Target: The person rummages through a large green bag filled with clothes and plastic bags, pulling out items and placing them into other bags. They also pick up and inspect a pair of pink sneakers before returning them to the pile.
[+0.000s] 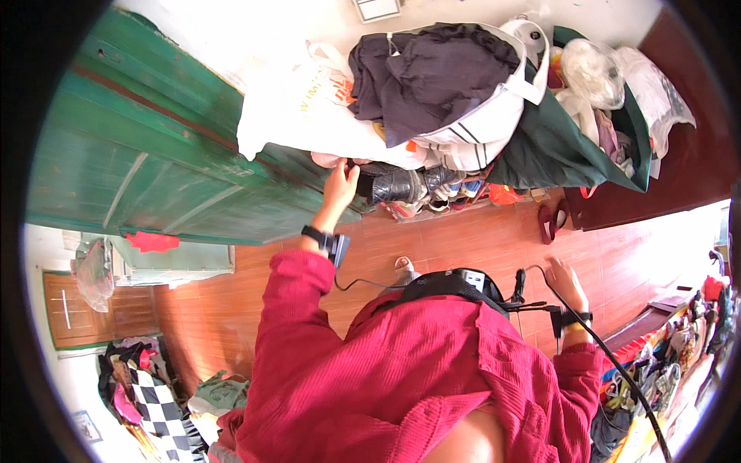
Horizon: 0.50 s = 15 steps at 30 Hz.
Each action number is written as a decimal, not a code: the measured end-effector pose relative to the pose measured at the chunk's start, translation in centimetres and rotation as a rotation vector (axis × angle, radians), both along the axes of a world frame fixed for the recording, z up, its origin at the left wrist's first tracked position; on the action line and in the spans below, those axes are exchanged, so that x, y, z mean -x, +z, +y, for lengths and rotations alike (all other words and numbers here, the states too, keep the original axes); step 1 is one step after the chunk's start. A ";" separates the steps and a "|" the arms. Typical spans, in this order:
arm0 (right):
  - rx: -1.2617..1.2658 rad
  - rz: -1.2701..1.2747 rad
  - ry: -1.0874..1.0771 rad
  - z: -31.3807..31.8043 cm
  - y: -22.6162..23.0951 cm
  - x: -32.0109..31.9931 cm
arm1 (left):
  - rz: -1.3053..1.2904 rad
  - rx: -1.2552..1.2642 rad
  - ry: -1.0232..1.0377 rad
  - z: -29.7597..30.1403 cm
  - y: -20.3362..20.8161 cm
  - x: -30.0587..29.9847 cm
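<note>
My left hand [340, 187] reaches forward to the shoe rack below the bags. Its fingers are closed at a small dark thing that I cannot make out, right beside black boots [397, 187] and below a white plastic bag [289, 112]. Several other shoes [463, 187] stand in the row to the right of the boots. My right hand [566, 284] hangs out to the right over the floor, fingers loosely stretched, holding nothing that shows. Dark red slippers [551, 222] lie on the floor beyond it.
Above the shoes sit a white bag [482, 127] with dark clothes [436, 73] and a dark green bag [540, 147]. A green wooden door [131, 170] stands at left. Clothes [695, 339] heap at right. A black cable [617, 363] runs past my right arm.
</note>
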State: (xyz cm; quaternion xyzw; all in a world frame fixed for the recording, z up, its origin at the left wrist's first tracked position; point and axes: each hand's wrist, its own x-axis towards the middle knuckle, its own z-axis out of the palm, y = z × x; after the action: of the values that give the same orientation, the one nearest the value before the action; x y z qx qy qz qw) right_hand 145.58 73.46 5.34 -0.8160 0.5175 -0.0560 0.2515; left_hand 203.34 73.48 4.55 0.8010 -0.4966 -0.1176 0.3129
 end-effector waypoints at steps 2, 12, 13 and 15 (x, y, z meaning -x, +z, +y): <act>-0.214 -0.010 -0.269 5.2 -6.9 9.7 | 0.294 -0.144 -0.072 -2.6 -2.0 -2.0; -0.575 -1.104 -1.744 44.3 -24.2 26.6 | 0.263 -0.080 0.228 -6.7 -7.2 -3.5; -0.606 -1.058 -1.754 45.2 -24.6 25.8 | 0.333 -0.059 0.172 -6.3 -6.7 -3.2; -0.634 -1.017 -1.710 45.5 -24.9 24.1 | 0.417 -0.053 0.180 -5.3 -4.9 -2.2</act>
State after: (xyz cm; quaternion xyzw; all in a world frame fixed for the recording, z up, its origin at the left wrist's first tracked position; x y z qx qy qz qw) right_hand 121.47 118.93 -19.60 0.0455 0.7467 -0.4139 0.5187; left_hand 205.51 68.18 -0.39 0.8085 -0.3445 -0.2653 0.3967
